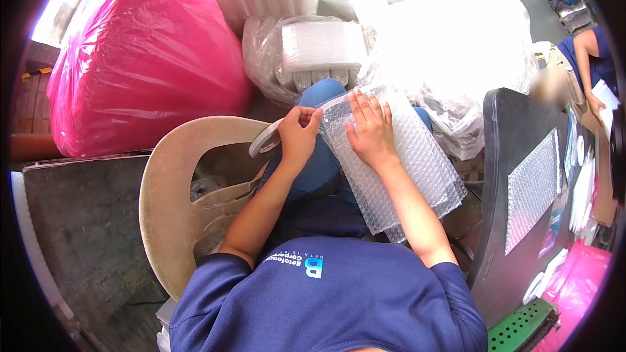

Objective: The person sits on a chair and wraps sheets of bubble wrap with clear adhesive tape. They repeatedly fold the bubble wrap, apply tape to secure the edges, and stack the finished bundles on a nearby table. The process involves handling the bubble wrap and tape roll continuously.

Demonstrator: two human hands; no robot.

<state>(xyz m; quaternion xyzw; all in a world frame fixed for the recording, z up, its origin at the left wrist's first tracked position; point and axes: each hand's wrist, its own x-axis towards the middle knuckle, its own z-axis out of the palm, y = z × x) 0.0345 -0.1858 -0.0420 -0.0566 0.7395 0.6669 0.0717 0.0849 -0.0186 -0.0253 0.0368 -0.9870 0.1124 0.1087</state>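
Across my lap lie bubble wrap sheets, clear and slightly overlapping at the lower edge. My right hand rests flat on their upper part, fingers stretched out. At the upper left corner of the wrap, my left hand is closed, thumb and index finger pinched near the edge. A roll of white tape sits against the outer side of that hand and seems held by its other fingers. Whether a strip of tape runs between the pinched fingertips and the wrap is too fine to make out.
A beige plastic chair stands at left, below a large pink bag. Ahead are a bag of bubble wrap pieces and a big white bag. At right, a dark table holds another bubble sheet; a person works beyond.
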